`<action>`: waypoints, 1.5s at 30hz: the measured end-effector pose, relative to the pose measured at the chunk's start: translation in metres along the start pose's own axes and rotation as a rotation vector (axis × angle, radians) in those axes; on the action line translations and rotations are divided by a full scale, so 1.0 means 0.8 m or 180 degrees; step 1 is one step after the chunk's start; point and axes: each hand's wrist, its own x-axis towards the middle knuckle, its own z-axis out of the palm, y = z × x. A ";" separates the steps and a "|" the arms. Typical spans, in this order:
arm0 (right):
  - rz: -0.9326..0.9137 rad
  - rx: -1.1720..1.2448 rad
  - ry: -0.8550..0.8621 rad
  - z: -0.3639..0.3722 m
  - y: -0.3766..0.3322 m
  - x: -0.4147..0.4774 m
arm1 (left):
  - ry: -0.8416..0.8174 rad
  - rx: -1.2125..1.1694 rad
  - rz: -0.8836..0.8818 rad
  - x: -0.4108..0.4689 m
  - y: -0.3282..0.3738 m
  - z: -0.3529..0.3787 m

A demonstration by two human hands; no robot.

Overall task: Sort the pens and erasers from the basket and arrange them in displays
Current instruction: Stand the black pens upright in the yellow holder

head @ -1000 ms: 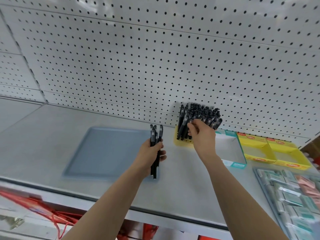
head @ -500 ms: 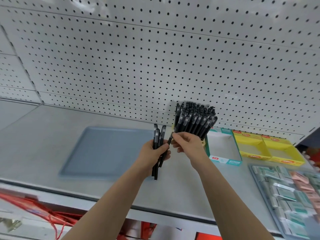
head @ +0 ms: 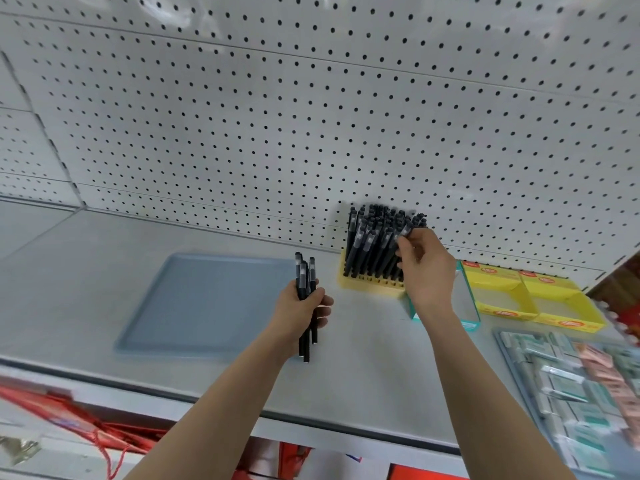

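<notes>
Near the middle of the frame the left hand (head: pixel 301 311) has its fingers curled round a small bundle of pens (head: pixel 304 275). They are slim black barrels with pale translucent bands near the top, held upright over the grey shelf (head: pixel 363 382). Right of centre, the right hand (head: pixel 427 271) pinches one more black pen (head: pixel 407 229) in its fingertips, at the right edge of the standing pens (head: pixel 370 240) that lean together in the yellow holder (head: pixel 370 285) by the pegboard (head: pixel 311 116). Wrapped erasers (head: pixel 571 382) lie at lower right.
</notes>
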 end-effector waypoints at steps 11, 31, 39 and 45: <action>0.0072 -0.0125 -0.0572 0.034 0.003 -0.003 | 0.0053 -0.0065 0.0062 0.002 0.005 -0.003; 0.1033 0.0907 -0.1399 0.022 -0.008 -0.029 | -0.0233 0.0354 0.0144 0.017 -0.009 0.023; -0.0107 -0.0260 0.0013 -0.008 0.013 0.008 | 0.0066 0.0386 -0.0143 0.022 -0.004 0.023; -0.0350 -0.0273 -0.0214 0.016 0.016 0.012 | -0.0108 0.0294 -0.0021 0.021 -0.001 0.019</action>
